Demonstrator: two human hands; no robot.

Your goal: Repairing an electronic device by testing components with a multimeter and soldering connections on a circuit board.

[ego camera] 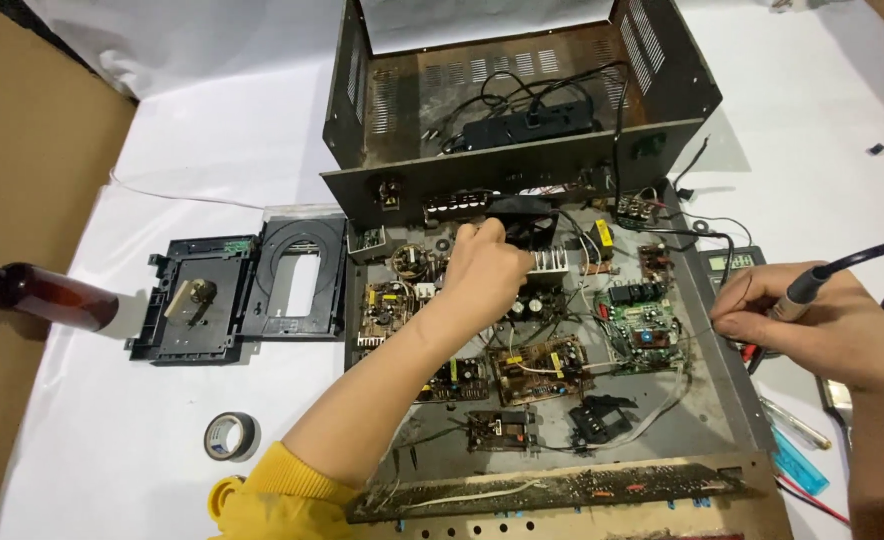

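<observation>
While the left hand [482, 265] reaches far into the chassis [732, 400], fingers curled on a small black fan [527, 215] at its far edge, the right hand [812, 325] pinches a probe [800, 292] just right of the chassis, tip pointing near-left.

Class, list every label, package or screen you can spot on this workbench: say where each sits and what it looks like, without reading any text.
Small grey display screen on the dark handheld meter: right of the open metal chassis, rectangular, pale.
Yellow rectangular stickers on the brown circuit board: chassis middle.
Yellow label on a black block component: near the chassis rear.
Green strip label on the black disc-drive tray: left of the chassis.
</observation>
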